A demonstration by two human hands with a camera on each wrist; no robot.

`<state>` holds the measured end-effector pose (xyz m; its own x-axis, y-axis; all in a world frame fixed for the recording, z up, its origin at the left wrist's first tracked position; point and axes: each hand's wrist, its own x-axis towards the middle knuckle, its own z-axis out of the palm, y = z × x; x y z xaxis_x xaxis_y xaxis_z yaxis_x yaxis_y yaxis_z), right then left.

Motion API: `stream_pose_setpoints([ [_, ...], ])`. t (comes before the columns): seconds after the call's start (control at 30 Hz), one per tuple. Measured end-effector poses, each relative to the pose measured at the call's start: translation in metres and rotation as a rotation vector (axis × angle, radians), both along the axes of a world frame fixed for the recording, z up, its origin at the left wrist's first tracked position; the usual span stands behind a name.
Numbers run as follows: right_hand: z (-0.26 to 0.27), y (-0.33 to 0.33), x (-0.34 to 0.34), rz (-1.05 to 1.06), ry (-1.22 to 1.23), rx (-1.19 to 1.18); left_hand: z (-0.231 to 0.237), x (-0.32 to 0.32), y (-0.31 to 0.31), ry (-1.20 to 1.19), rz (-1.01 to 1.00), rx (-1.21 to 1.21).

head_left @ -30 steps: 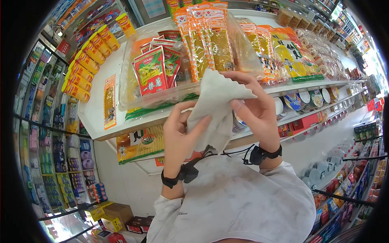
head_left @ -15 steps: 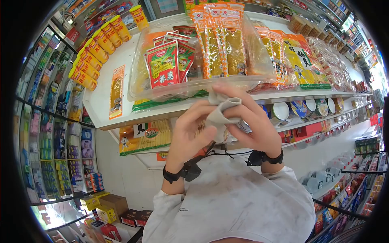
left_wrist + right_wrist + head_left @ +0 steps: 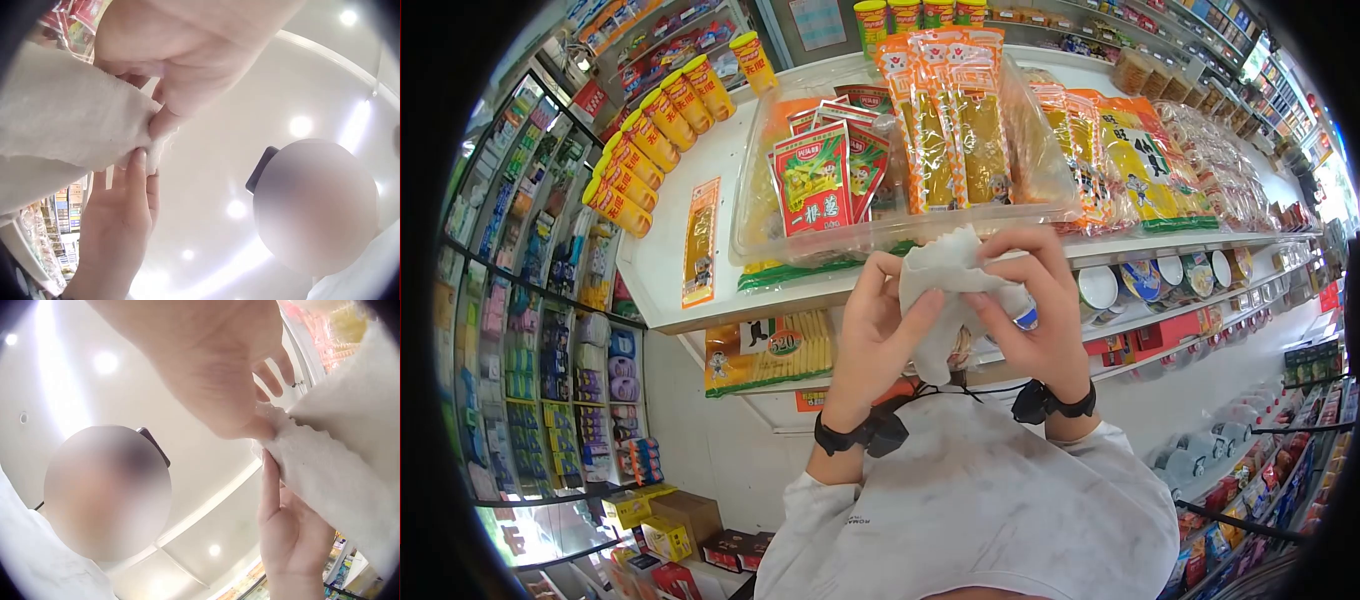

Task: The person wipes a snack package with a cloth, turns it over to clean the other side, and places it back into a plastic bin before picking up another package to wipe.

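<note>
A greyish-white cloth [image 3: 940, 345] with a wavy edge hangs in loose folds between both hands, in front of the display shelf. My left hand [image 3: 870, 335] pinches it on the left between thumb and curled fingers. From the right, my right hand [image 3: 1040, 325] pinches the same edge, the two thumbs close together. In the left wrist view the thumb tips nearly meet at the edge of the cloth [image 3: 62, 112]. The right wrist view shows the scalloped edge of the cloth [image 3: 337, 475] running away from the pinching fingers.
Just beyond the hands stands a clear plastic tray [image 3: 770, 245] with red-and-green snack packets [image 3: 815, 185] and long orange-edged packets [image 3: 980, 140]. A flat packet [image 3: 700, 245] lies left on the white shelf [image 3: 655, 275], near yellow canisters [image 3: 655, 140]. Round-lidded tubs [image 3: 1097, 287] sit below right.
The cloth was spread between the hands, then bunched low in the fingers. Now it is raised slightly and partly opened out, pinched at its edge by both hands. The head view has shifted a little.
</note>
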<state>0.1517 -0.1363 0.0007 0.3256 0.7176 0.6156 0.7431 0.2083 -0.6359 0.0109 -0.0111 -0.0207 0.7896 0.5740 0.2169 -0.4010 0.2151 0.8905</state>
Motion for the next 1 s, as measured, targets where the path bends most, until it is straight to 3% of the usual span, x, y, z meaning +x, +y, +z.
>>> stream_pose_setpoints([
  [0.1,-0.005,0.004,0.005,0.14,-0.002,0.039,0.0,0.005,-0.003,-0.083,0.019,-0.107],
  [0.2,-0.011,0.005,0.001,0.137,0.051,0.049,0.017,0.007,-0.004,-0.03,0.087,-0.132],
  [0.3,-0.011,0.003,-0.005,0.153,0.13,0.03,0.003,0.003,0.005,0.017,0.093,-0.007],
  [0.4,-0.009,0.003,-0.004,0.124,0.171,0.016,-0.014,0.001,0.009,0.038,0.221,0.034],
  [0.5,-0.014,0.007,-0.002,0.131,0.262,0.047,-0.011,0.008,0.006,-0.217,0.282,0.06],
  [0.6,-0.015,0.013,-0.002,0.099,0.236,0.066,0.007,0.008,-0.003,-0.236,0.286,-0.126],
  [0.63,-0.015,0.014,-0.002,0.101,0.24,0.062,0.005,0.007,-0.002,-0.235,0.299,-0.084],
  [0.73,-0.016,0.013,-0.001,0.192,0.433,0.018,-0.004,0.004,0.003,-0.244,0.295,0.005],
  [0.8,-0.013,0.009,-0.003,0.301,0.724,-0.001,-0.005,0.003,0.004,-0.272,0.241,0.014],
  [0.9,-0.018,0.003,0.001,0.222,0.639,-0.022,-0.013,0.001,0.014,-0.31,0.243,0.074],
  [1.0,-0.018,0.006,0.003,0.235,0.702,0.171,-0.007,-0.001,0.015,-0.156,0.446,-0.013],
])
